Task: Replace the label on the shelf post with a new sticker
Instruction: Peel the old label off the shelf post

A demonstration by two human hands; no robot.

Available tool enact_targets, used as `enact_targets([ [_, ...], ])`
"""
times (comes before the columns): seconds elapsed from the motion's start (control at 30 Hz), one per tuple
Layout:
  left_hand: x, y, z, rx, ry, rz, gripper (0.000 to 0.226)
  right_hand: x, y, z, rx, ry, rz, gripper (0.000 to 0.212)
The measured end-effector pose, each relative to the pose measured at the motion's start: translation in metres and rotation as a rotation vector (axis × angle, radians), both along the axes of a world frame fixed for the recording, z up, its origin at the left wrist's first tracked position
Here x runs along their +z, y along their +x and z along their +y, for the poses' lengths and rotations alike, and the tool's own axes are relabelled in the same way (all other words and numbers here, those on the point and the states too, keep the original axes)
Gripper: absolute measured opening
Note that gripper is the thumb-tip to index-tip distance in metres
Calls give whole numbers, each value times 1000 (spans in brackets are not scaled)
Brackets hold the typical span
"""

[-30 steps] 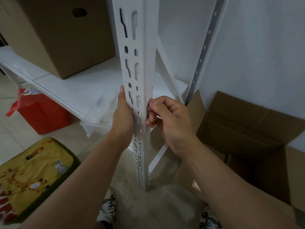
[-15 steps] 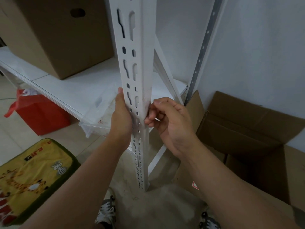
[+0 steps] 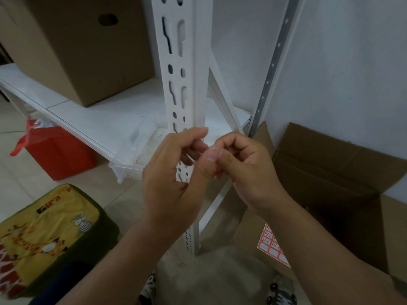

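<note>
White slotted shelf post stood upright in the centre, running from the top edge down to a pale tiled floor, w/ keyhole slots and oval holes along its front face. Both hands were raised in front of the post, close together & touching at the fingertips. Left hand had fingers curled inward, thumb up toward the right hand; right hand was clenched w/ fingers folded under, and a small pale scrap seemed pinched btwn the two thumbs, too blurred to say which hand held it, or if it was the label. Red-bordered sticker sheet lay on a flap of the open cardboard box at right, near the post's foot. White shelf board carried a closed brown carton w/ a hand hole, and a clear plastic tub sat at the shelf edge just left of the post. Red bag under the shelf, yellow cartoon-print cushion lower left. Grey perforated rail ran up the white wall behind
</note>
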State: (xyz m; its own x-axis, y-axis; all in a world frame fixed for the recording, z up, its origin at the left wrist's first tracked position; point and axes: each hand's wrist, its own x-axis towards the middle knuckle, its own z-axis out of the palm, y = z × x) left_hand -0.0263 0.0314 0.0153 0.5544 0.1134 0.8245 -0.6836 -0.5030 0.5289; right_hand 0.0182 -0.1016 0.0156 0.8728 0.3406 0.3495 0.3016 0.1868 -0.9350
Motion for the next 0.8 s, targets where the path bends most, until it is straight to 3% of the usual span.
enact_targets([
  [0.23,6,-2,-1,-101,-122,139,5,2,-1,-4,-105,-117,-91,34],
  [0.37,6,1,1,-96,-270,207,12,-5,1,0,-179,-259,-208,30],
  [0.6,1,26,28,145,-438,332,42,-7,5,17,-265,-289,-88,30],
  [0.8,-20,73,63,334,-343,616,39,-7,8,30,-220,-237,-126,25],
])
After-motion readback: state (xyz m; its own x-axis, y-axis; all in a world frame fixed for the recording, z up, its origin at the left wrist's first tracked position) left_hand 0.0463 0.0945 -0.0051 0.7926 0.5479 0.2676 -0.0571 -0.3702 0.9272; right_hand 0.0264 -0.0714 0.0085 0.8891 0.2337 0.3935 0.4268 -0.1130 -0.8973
